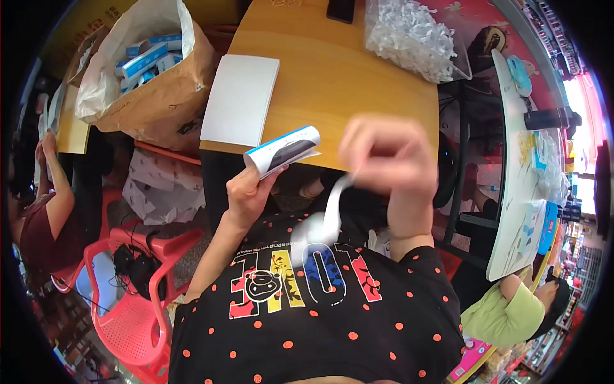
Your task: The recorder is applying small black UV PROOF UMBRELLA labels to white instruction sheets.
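Note:
My left hand (246,195) is closed round the lower end of a rolled printed sheet (288,151), white and blue with a dark picture on its outside. The roll is tilted, and a loose edge of it stands out at the right. To the right of it is my right hand (390,153), smeared by motion, its fingers pinched together. From them trails a white strip (332,214), curling down in front of my black shirt; it looks like a thin strip of paper or film. A stack of white sheets (240,102) lies on the table just beyond the roll.
A clear bin (464,67) heaped with white strips (409,41) stands at the table's (320,83) far right, near a dark phone (341,9). At left, a brown paper bag (173,105) holds several blue-and-white rolls (146,61). A red chair (131,326) and other people are nearby.

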A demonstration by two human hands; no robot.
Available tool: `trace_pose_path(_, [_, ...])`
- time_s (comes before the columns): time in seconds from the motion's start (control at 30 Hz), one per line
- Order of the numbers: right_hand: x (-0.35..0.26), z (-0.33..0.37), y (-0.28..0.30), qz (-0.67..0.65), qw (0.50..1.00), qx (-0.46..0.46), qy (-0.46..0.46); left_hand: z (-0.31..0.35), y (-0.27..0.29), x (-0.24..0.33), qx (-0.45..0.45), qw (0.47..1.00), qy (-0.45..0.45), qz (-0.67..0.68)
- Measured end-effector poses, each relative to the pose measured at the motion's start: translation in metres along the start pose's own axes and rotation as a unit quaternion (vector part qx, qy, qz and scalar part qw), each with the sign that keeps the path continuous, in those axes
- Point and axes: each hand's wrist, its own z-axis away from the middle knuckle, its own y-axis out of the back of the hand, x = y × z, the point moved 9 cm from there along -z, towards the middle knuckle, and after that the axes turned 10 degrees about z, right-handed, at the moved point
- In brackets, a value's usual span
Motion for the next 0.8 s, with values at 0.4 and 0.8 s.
trace_pose_path(0.4, [0.055,-0.049,0.179,0.534,0.753,0.383,0.024,0.009,0.019,-0.038,0.173,0.829,0.286,0.447])
trace_pose_path(0.8, [0.131,0.026,-0.006,0.092,0.931,0.338,-0.105,0.0,0.011,-0.057,0.187,0.816,0.302,0.457])
